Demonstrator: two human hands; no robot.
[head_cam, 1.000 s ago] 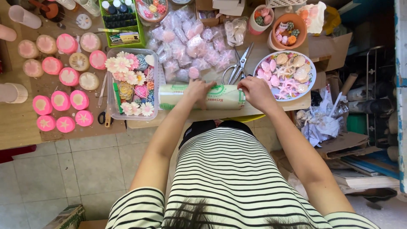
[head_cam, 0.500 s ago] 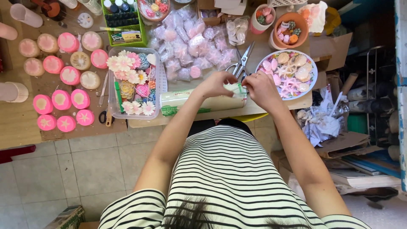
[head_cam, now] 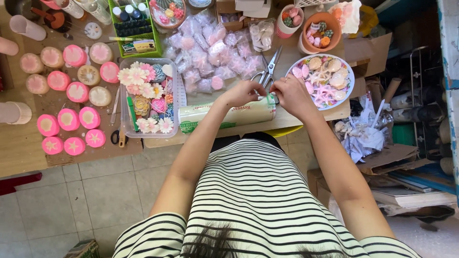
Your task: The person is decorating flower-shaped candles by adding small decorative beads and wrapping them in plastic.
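Looking down from the head camera, I see my left hand (head_cam: 244,92) and right hand (head_cam: 292,95) close together at the table edge, fingers pinched narrow on something small between them that I cannot make out. Both hover just above one roll of cling film (head_cam: 227,116), which lies along the front of the table (head_cam: 24,148), and one pair of scissors (head_cam: 267,74) rests just beyond my hands. One white plate (head_cam: 345,93) of pink and cream shell and star shapes sits just beside my right hand. One clear tray (head_cam: 143,133) of flower shapes lies left of the roll. Farther left I count about fifteen round pink and cream cups (head_cam: 68,119).
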